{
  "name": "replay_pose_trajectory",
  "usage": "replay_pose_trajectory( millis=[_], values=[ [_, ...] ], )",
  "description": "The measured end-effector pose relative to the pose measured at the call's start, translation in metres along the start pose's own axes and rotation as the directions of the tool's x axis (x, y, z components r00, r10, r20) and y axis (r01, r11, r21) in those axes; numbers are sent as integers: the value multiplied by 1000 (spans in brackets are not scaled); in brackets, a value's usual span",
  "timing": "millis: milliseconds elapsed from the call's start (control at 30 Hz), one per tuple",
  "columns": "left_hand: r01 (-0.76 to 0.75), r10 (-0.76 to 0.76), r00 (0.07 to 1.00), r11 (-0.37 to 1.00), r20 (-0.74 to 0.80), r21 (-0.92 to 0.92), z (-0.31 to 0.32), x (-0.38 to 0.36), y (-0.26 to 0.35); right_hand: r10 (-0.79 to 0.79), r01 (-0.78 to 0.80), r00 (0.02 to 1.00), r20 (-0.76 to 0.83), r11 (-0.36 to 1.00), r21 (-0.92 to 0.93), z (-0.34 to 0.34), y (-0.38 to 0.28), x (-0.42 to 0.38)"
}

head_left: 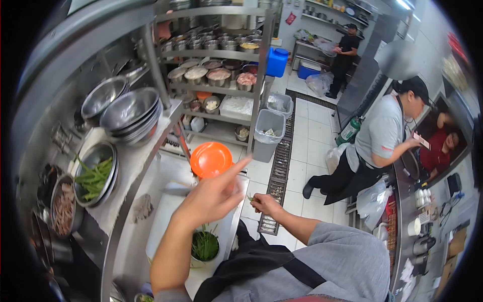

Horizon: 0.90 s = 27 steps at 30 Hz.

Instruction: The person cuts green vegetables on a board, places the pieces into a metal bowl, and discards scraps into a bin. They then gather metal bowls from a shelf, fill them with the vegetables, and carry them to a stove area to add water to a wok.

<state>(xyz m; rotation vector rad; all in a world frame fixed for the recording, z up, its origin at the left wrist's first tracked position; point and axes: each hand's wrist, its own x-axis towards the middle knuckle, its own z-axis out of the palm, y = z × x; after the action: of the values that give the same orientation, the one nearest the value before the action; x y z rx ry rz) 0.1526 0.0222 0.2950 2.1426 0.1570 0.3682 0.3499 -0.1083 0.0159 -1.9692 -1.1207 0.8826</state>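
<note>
Your left hand (209, 199), index finger extended, lies near the orange bowl (210, 157); your right hand (266, 204) pinches a green scrap (250, 198).

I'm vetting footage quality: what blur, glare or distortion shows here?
In the head view, the left hand looks slightly blurred; the ceiling light glares white; the wide lens bends the steel rack and leaves the corners black.

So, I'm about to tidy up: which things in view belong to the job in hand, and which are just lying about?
Likely in the job: small green piece in the right hand; green stalks; perhaps the orange bowl beyond the left hand.

Apparently just lying about: crumpled grey item; stacked metal bowls; blue container.
</note>
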Motion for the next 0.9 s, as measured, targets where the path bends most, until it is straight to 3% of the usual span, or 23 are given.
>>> replay_pose_trajectory(
  millis=[67, 100, 167, 233, 267, 300, 333, 400, 433, 467, 500, 533, 600, 700, 767, 900],
  values=[
    [-275, 276, 959, 961, -68, 34, -5, 37, 53, -36, 36, 999, 2, 999, -41, 26, 1, -4],
    [-295, 297, 952, 955, -70, 31, -9, 40, 69, -38, 31, 998, 53, 992, 124, 32, -8, -10],
    [-347, 349, 936, 937, -36, 50, -14, 47, 91, -73, 74, 992, 107, 997, -9, 36, -19, -20],
    [-392, 381, 918, 912, 108, 119, -10, 40, 70, -212, 212, 977, -13, 973, 91, 67, 37, -4],
    [-311, 281, 930, 946, 237, 95, -3, 32, 56, -332, 335, 942, -51, 938, 90, 62, 23, -7],
    [-225, 182, 917, 971, 355, 82, 4, 25, 41, -163, 161, 987, 9, 981, 104, 44, 16, -28],
    [-212, 168, 913, 974, 373, 81, 13, 21, 18, -72, 67, 993, 96, 996, 55, 24, 9, -37],
    [-188, 149, 966, 966, 212, 179, 34, 9, -22, 5, -4, 1000, 11, 1000, -16, 12, 29, -42],
    [-166, 128, 965, 973, 228, 158, 35, 7, -27, -32, 29, 999, -39, 997, -73, 7, 47, -43],
    [-61, 20, 970, 985, 242, 164, 36, 5, -32, 70, -71, 997, -25, 997, -43, 2, 65, -42],
    [50, -94, 963, 983, 254, 175, 38, -1, -37, -11, -11, 996, -85, 968, -250, -1, 95, -38],
    [83, -125, 956, 983, 267, 166, 40, -8, -41, -9, -26, 993, -119, 957, -288, -10, 107, -39],
    [151, -189, 948, 975, 255, 161, 42, -17, -48, 168, -193, 976, -138, 963, -190, -30, 123, -37],
    [226, -251, 944, 965, 215, 134, 42, -26, -49, 156, -204, 970, -188, 941, -270, -58, 156, -18],
    [375, -383, 901, 924, 202, 79, 46, -27, -50, 251, -287, 946, -207, 943, -166, -84, 153, 0],
    [509, -481, 835, 860, 268, -40, 71, 5, -62, 282, -311, 922, -265, 948, -73, -130, 185, 62]
  ],
)
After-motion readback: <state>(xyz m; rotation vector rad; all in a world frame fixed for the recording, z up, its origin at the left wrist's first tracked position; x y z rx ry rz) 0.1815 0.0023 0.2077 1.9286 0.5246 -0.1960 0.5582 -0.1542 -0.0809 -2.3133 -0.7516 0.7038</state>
